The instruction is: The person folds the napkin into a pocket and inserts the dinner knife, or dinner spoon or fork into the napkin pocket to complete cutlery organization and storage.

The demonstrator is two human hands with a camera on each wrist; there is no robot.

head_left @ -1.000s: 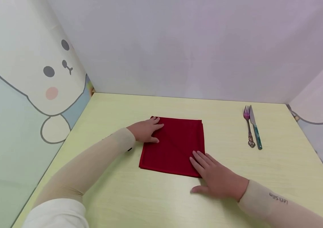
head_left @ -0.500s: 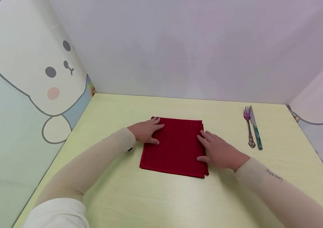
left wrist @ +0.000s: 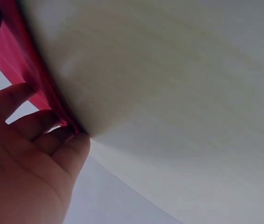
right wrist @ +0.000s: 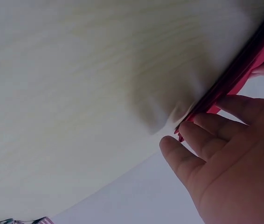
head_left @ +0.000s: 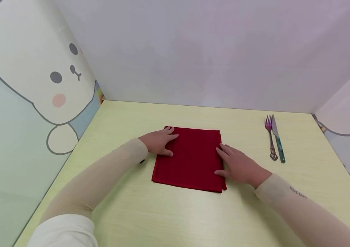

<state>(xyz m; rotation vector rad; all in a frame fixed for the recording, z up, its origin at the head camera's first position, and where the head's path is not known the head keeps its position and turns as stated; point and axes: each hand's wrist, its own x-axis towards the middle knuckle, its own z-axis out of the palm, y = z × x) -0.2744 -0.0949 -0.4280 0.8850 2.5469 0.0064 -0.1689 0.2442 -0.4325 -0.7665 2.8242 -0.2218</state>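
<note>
A dark red folded cloth [head_left: 193,161] lies flat on the table in the head view, its layers slightly offset along the right edge. My left hand [head_left: 158,141] rests on its far left part with fingers spread. At the cloth's right edge lies my right hand [head_left: 239,165], fingers extended over the border. In the left wrist view the fingertips of the left hand [left wrist: 29,154] touch the edge of the red cloth [left wrist: 34,70]. The right wrist view shows the right hand [right wrist: 239,158] with its fingers along the layered cloth edge [right wrist: 234,88].
To the right on the pale wooden table [head_left: 150,212] lie a fork [head_left: 270,137] with a purplish head and a knife [head_left: 278,139] with a green handle, side by side. A pale curtain [head_left: 205,51] stands behind the table, and a cartoon-printed one [head_left: 17,137] hangs at left.
My right hand has moved away from me along the cloth's right edge, from its near corner to about mid-edge. A lower layer now shows beyond that edge. The left hand has stayed in place.
</note>
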